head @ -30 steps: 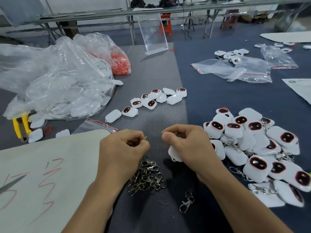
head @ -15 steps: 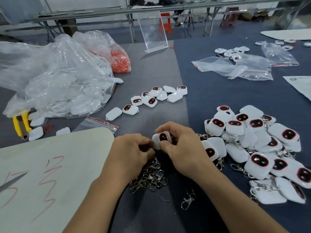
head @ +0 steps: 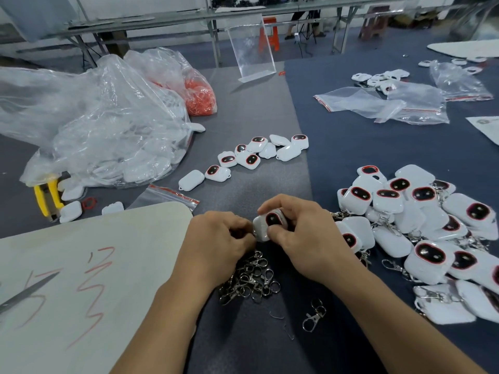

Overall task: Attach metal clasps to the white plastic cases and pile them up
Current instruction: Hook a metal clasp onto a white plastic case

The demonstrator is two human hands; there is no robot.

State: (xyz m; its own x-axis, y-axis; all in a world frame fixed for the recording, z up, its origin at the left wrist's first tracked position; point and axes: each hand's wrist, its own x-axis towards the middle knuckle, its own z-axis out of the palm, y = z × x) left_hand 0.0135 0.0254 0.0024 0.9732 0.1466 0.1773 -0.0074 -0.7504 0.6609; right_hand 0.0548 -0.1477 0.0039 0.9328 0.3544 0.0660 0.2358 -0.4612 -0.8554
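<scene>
I am in the middle of the fitting step. My right hand [head: 305, 238] grips one white case [head: 267, 225], thumb below and fingers curled over its top, with the red-rimmed dark window facing up at me. My left hand [head: 216, 238] is at 9 o'clock of the case, its fingers curled tight against the case's edge. I cannot tell whether they pinch a clasp, since my knuckles hide it. The heap of loose clasps [head: 251, 279] lies at 6 o'clock, just under both hands, and a single clasp [head: 314, 315] lies apart at 5 o'clock. The bare cases [head: 253, 157] wait at 12 o'clock, and the finished pile [head: 421, 225] spreads at 3 o'clock.

Next, I judge, the ring must go through the case's small loop, which needs a steady hold and a fine twist. Then the case goes onto the pile at 3 o'clock.
</scene>
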